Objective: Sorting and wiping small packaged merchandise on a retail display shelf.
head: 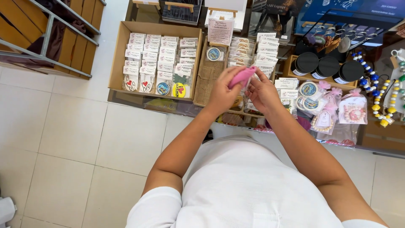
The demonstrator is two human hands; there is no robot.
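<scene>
1. The person stands at a table (126, 99) of small goods, both hands raised above it and close together.
2. The left hand (222, 92) has its fingers (233, 74) curled shut around a small pink item (241, 77), gripping its lower end; the right hand (262, 93) pinches the upper end from the other side, fingers closed on it.
3. The pink item sits between the two hands, held in the air over the middle of the display, not touching the table.
4. It is a bright pink, narrow and slightly elongated; finer detail is too small to tell.
5. A shallow cardboard box (117, 59) to the left holds neat rows of small white-labelled packets, with round and heart-printed pieces along its near edge.
6. To the right, a wooden tray (289, 67) carries three black-lidded round tubs (327, 66).
7. Clear gift bags (353, 110) with pink bows lie just beside it.
</scene>
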